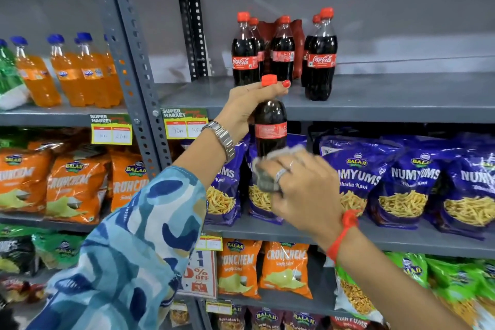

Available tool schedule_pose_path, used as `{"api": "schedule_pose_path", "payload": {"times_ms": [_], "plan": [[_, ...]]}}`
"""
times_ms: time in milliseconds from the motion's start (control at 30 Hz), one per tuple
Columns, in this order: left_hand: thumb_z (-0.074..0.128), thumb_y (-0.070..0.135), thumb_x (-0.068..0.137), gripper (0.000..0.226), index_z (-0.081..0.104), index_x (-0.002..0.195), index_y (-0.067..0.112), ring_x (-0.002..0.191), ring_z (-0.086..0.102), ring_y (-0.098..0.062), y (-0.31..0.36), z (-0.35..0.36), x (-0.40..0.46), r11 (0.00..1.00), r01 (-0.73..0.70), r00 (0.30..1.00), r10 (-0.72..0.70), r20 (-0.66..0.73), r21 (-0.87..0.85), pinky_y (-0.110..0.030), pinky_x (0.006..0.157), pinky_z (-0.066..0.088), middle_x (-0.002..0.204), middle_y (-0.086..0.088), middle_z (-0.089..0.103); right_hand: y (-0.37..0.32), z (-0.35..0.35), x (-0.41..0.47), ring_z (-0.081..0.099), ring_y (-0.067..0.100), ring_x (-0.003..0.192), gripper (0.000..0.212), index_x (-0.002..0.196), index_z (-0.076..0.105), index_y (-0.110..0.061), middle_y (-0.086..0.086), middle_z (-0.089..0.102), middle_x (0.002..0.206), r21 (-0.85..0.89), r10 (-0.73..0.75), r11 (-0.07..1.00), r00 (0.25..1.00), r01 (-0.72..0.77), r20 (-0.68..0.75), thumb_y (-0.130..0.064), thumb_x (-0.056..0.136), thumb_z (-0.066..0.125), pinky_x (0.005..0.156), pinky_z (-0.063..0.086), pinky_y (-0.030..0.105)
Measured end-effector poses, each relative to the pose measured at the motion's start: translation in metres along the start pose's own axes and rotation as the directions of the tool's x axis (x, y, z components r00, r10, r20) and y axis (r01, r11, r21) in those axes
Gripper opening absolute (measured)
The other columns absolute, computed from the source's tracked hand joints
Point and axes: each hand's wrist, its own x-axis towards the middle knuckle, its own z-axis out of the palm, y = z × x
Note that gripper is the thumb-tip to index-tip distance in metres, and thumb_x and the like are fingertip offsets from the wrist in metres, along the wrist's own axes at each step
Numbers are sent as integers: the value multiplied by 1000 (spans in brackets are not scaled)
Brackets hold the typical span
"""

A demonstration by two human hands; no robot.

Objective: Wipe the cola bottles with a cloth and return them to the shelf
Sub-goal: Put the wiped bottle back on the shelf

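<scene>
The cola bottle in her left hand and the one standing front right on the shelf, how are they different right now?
The held cola bottle is off the shelf, gripped at the neck by the left hand; the front-right shelf bottle stands free on the top shelf.
The right hand presses a cloth to the held bottle's lower part; nothing touches the shelf bottle.
The shelf bottle's label shows its logo; the held bottle's does not.
Both are upright, red-capped and dark.

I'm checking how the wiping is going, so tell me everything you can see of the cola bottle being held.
The held cola bottle is clear plastic filled with dark cola, with a red cap and a red label around its middle. It is upright, off the shelf, in front of the shelf edge. The left hand grips its neck just under the cap. The right hand presses a pale, blurred cloth against its lower part, hiding the base.
</scene>
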Motion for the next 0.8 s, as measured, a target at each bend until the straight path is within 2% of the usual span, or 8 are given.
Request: {"api": "schedule_pose_path", "payload": {"times_ms": [100, 167, 300, 433, 533, 600, 667, 800], "plan": [[73, 18, 74, 2, 73, 75, 17, 84, 70, -20, 10, -1, 8, 996, -48, 998, 51, 31, -74, -29, 78, 56, 86, -2, 75, 4, 0, -11, 62, 22, 66, 31, 89, 73, -23, -5, 70, 77, 39, 52, 998, 997, -54, 55, -18, 67, 52, 60, 41, 28], [63, 16, 82, 7, 67, 85, 11, 73, 69, -17, 23, 4, 13, 987, -81, 993, 92, 75, -141, -24, 67, 57, 81, -1, 74, 10, -3, -5, 63, 23, 65, 32, 92, 73, -23, -5, 71, 80, 75, 68, 995, 998, -68, 2, -16, 65, 58, 57, 47, 29], [53, 18, 90, 15, 63, 91, 8, 77, 67, -17, 51, 15, 33, 976, -162, 976, 181, 124, -149, -25, 63, 56, 90, -4, 71, 25, -10, 16, 65, 24, 69, 39, 97, 74, -22, -4, 73, 87, 82, 86, 994, 989, -76, -124, -11, 61, 65, 59, 48, 31], [47, 28, 93, 26, 65, 97, 9, 86, 65, -13, 74, 23, 64, 971, -236, 957, 241, 162, -49, -28, 82, 53, 92, 1, 68, 43, -12, 31, 66, 25, 71, 41, 98, 74, -22, -3, 74, 88, 55, 104, 994, 976, -95, -190, -8, 60, 65, 61, 50, 33], [42, 33, 95, 29, 65, 98, 15, 89, 60, -12, 78, 25, 81, 970, -239, 953, 227, 200, 40, -29, 80, 49, 95, 2, 64, 53, -11, 40, 67, 25, 71, 43, 98, 74, -22, -4, 74, 87, 27, 96, 995, 974, -93, -205, -7, 58, 68, 60, 51, 32], [41, 33, 95, 29, 65, 100, 17, 105, 58, -21, 72, 26, 93, 965, -244, 950, 218, 225, 95, -36, 92, 47, 115, -6, 62, 58, -8, 46, 67, 24, 71, 42, 98, 74, -23, -5, 74, 87, 7, 87, 996, 972, -88, -217, -8, 59, 69, 59, 50, 31], [42, 32, 94, 28, 66, 101, 19, 122, 49, -27, 66, 28, 101, 956, -253, 946, 214, 243, 145, -46, 105, 38, 132, -12, 54, 62, -5, 51, 67, 23, 71, 40, 98, 74, -23, -5, 74, 88, -3, 79, 997, 971, -82, -226, -9, 61, 68, 59, 49, 31], [48, 33, 91, 25, 67, 100, 21, 129, 42, -26, 63, 28, 115, 950, -253, 950, 208, 234, 185, -48, 111, 28, 135, -11, 52, 71, 4, 58, 66, 23, 71, 40, 99, 73, -23, -5, 73, 87, -12, 81, 996, 971, -86, -225, -10, 61, 68, 59, 49, 31]]}}
